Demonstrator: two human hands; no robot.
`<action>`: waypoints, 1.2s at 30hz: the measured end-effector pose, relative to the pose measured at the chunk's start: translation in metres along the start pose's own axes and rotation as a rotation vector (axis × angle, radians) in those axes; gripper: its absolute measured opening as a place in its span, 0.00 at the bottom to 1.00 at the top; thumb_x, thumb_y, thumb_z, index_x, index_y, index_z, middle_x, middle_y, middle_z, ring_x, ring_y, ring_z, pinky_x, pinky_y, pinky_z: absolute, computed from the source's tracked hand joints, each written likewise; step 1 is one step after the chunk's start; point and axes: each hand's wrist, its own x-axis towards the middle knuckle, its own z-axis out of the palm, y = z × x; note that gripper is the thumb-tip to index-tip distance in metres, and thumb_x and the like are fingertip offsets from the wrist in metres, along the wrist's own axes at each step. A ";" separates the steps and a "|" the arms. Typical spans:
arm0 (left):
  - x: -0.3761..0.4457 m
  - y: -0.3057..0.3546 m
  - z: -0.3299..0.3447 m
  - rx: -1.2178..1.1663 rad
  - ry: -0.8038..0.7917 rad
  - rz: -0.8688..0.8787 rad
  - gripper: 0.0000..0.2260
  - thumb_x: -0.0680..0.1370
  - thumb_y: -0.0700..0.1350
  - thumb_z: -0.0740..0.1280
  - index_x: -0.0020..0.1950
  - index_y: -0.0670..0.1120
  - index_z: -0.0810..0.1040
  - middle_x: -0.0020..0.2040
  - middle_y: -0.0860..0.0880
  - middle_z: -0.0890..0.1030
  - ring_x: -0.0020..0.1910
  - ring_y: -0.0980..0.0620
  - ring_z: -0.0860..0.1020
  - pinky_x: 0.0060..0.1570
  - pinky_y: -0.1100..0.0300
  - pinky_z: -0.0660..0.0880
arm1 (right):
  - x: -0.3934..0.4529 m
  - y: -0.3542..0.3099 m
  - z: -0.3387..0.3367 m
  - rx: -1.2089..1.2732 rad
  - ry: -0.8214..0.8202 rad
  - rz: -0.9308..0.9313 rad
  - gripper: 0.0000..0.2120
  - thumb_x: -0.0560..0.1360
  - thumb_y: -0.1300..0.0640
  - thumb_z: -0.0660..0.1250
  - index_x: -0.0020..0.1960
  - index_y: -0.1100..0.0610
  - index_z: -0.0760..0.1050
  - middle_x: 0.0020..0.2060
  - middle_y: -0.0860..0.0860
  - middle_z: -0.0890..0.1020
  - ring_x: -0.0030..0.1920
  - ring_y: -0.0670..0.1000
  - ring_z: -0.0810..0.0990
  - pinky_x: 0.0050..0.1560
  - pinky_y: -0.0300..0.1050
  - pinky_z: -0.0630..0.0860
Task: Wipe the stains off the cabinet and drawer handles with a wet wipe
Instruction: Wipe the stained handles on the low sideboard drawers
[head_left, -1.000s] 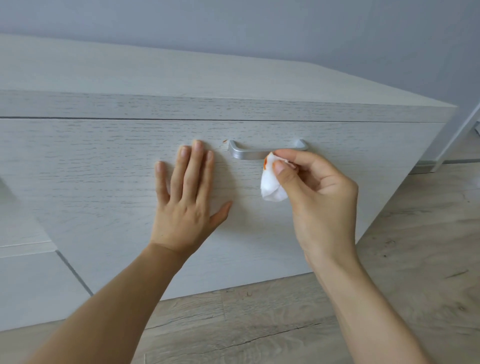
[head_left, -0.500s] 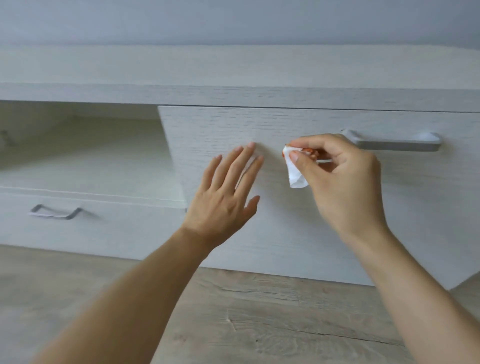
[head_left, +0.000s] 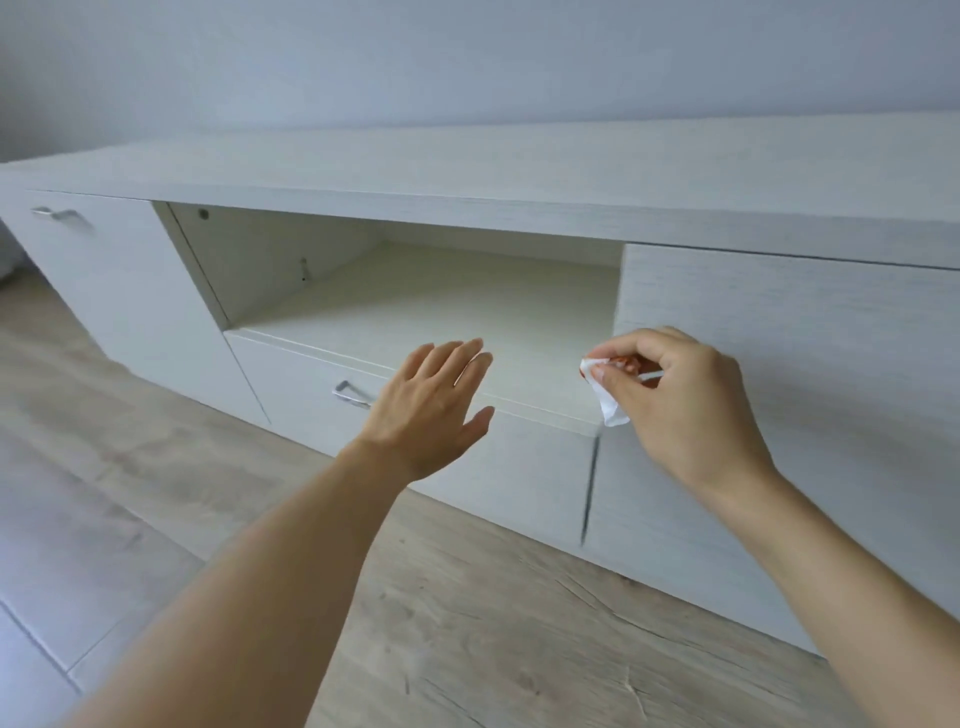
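Head view looks down on a long pale cabinet (head_left: 467, 171) standing on a wooden floor (head_left: 467, 623), with both bare forearms reaching toward it. Right hand (head_left: 685, 410) pinches a small white wet wipe (head_left: 609, 405) between thumb and curled fingers, in front of the right door's (head_left: 779, 364) left edge; orange-red marks show on the bunched part at the fingertips, and a loose tail hangs below. Left hand (head_left: 431, 410) is spread flat with straight fingers, holding nothing, in front of the open shelf (head_left: 441, 312) and the drawer (head_left: 291, 395) under it. That drawer's metal handle (head_left: 352, 393) shows just left of this hand, partly hidden by it, and a second handle (head_left: 54, 213) sits on the far left door. Judging by its look, the wipe is light, limp and damp, so it will fold and slip unless pinched firmly with a clean patch turned outward. Each handle looks stiff and smooth; wrapping the wipe around the bar and sliding along it should suit, while the flat hand could steady the drawer front.
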 end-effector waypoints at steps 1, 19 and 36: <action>-0.001 -0.019 0.011 0.010 -0.021 -0.020 0.25 0.81 0.55 0.57 0.74 0.42 0.63 0.74 0.45 0.63 0.72 0.47 0.63 0.72 0.53 0.54 | 0.005 -0.004 0.017 -0.016 -0.008 0.006 0.03 0.72 0.60 0.72 0.42 0.53 0.82 0.39 0.47 0.80 0.40 0.41 0.77 0.38 0.24 0.67; -0.022 -0.282 0.180 -0.103 -0.112 0.223 0.35 0.78 0.66 0.47 0.77 0.42 0.53 0.76 0.42 0.59 0.75 0.43 0.59 0.74 0.48 0.54 | 0.091 -0.038 0.283 -0.025 0.109 0.377 0.07 0.72 0.59 0.71 0.39 0.47 0.80 0.36 0.41 0.81 0.39 0.40 0.77 0.37 0.26 0.69; -0.014 -0.233 0.236 -0.262 0.339 -0.088 0.45 0.69 0.72 0.60 0.72 0.40 0.56 0.72 0.32 0.60 0.73 0.34 0.54 0.72 0.41 0.41 | 0.055 0.002 0.272 0.159 0.220 0.378 0.09 0.71 0.60 0.72 0.42 0.45 0.79 0.38 0.45 0.83 0.41 0.45 0.81 0.46 0.41 0.77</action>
